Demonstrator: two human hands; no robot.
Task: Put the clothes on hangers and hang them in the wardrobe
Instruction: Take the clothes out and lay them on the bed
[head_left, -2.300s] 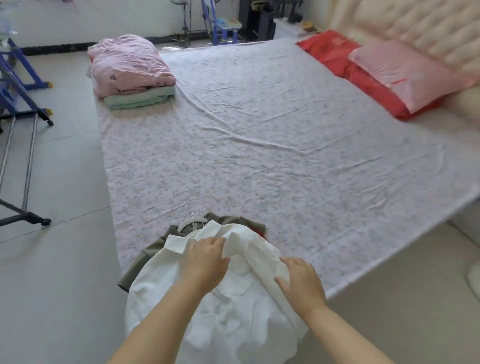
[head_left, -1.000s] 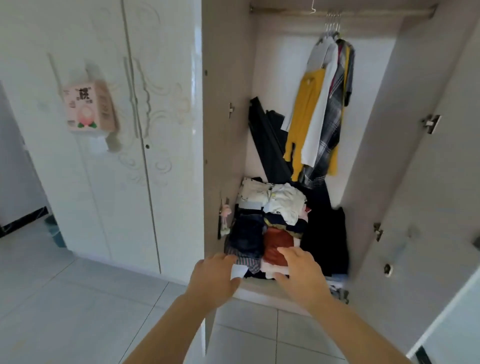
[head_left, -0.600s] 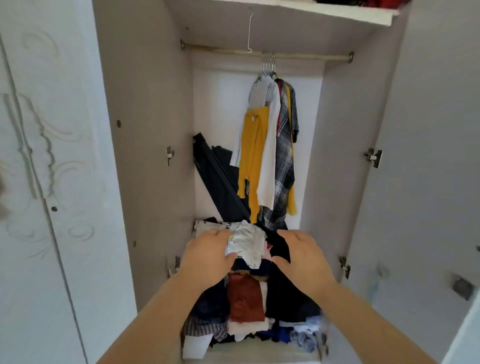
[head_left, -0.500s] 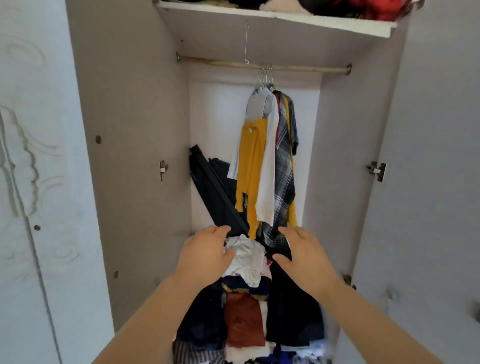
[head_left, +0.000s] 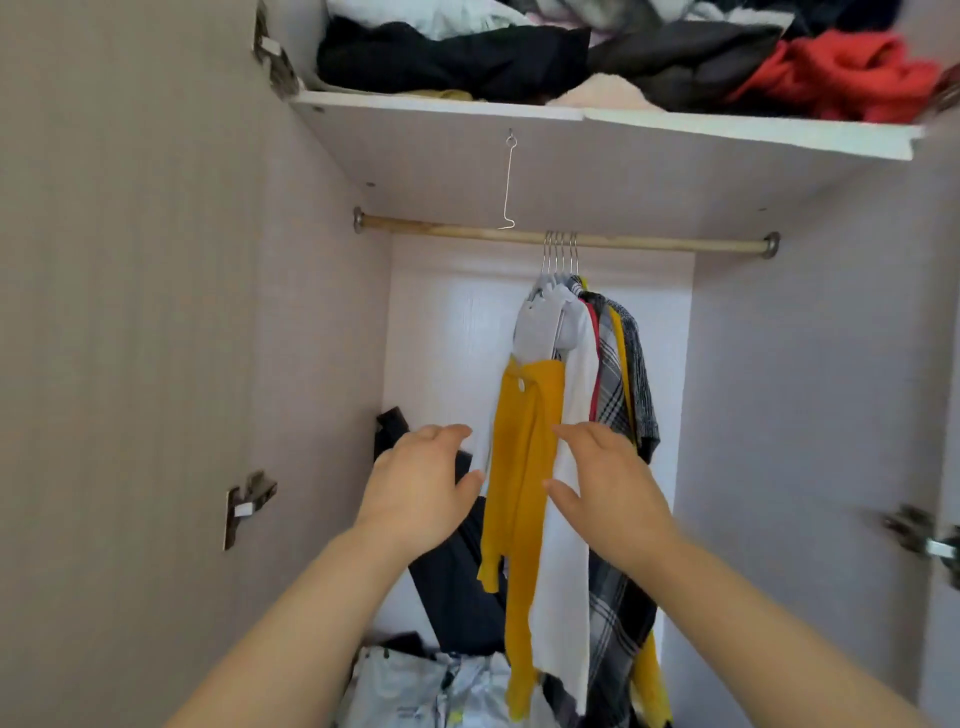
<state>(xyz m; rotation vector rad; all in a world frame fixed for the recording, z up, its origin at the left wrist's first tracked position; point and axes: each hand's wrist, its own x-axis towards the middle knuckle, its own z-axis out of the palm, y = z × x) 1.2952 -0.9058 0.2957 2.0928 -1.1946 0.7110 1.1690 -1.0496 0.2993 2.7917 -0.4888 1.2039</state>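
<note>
Two hands: the left hand (head_left: 415, 488) and right hand (head_left: 613, 493) are held up inside the wardrobe (head_left: 156, 364), fingers loosely spread and holding nothing.
Position: the hands flank the yellow garment (head_left: 524, 467), one on each side. Whether either touches cloth cannot be told.
Task items: the yellow garment, a white garment (head_left: 579, 415) and a plaid garment (head_left: 613, 395) hang on hangers (head_left: 560, 254), whose hooks are bunched tight on the rail (head_left: 675, 243). No fresh garment or hanger shows in either hand.
Free rail: bare wood lies on both sides of the bunch.
Risk, snagging: a wire hook (head_left: 509, 182) dangles from the underside of the shelf (head_left: 727, 132), just left of the hangers. In my judgement a sleeve or a hanger hook passed there may catch.
Risk, slippage: parting the bunch by hand may drag a garment off its hanger's shoulder.
Risk, overhead: the heaped clothes (head_left: 519, 57) reach the shelf's front edge, so a knock may bring some down.
Risk, below: a dark item (head_left: 457, 597) leans behind the hanging clothes, and a folded pile (head_left: 415, 686) lies beneath; long hems may foul them.
Writing: none legible. Print on the pile is too blurred to read.
</note>
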